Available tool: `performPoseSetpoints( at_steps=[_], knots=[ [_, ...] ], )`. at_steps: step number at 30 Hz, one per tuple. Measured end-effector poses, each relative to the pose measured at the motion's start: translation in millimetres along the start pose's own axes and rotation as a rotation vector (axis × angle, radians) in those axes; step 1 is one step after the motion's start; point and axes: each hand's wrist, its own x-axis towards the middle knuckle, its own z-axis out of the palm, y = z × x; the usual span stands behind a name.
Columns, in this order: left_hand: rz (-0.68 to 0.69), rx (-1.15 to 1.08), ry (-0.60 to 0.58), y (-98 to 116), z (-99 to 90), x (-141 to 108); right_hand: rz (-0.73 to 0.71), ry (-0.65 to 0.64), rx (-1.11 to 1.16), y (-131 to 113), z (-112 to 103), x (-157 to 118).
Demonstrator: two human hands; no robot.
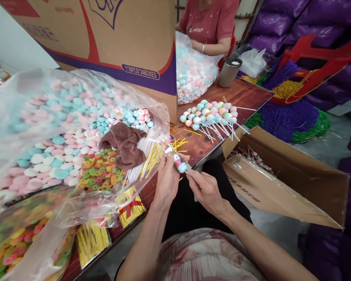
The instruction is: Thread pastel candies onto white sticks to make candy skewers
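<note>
My left hand (167,177) is closed round a wrapped candy skewer (179,163), a row of small sweets in a clear printed sleeve. At the skewer's lower end, my right hand (206,189) pinches the stick or the sleeve's gathered end; which one, I cannot tell. Yellow twist ties (179,144) are scattered just beyond my left hand. Nearby on the left lie white sticks (137,156), a brown cloth (124,144) and ring gummies (101,171). Unwrapped marshmallow skewers (210,113) are piled on the table beyond my hands.
A large plastic bag of marshmallows (58,144) spreads over the left side. Behind it stands a tall carton (128,43). An open cardboard box (307,171) with wrapped skewers is at my right. Across the table sits a person (209,27) near a grey cup (229,74).
</note>
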Motion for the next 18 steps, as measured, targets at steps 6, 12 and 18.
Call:
performPoseSetpoints(
  at_steps=[6, 12, 18],
  knots=[
    [-0.042, 0.002, -0.011, -0.4, 0.6, 2.1, -0.072, 0.036, -0.103, -6.5, 4.5, -5.1],
    [-0.11, 0.019, -0.1, -6.4, 2.7, -2.5, 0.203, 0.053, 0.103, -12.7, 17.5, 9.7],
    [-0.138, -0.043, -0.033, 14.0, -8.5, 9.1, 0.71, -0.087, 0.79, -20.0, -1.2, 11.0]
  ],
)
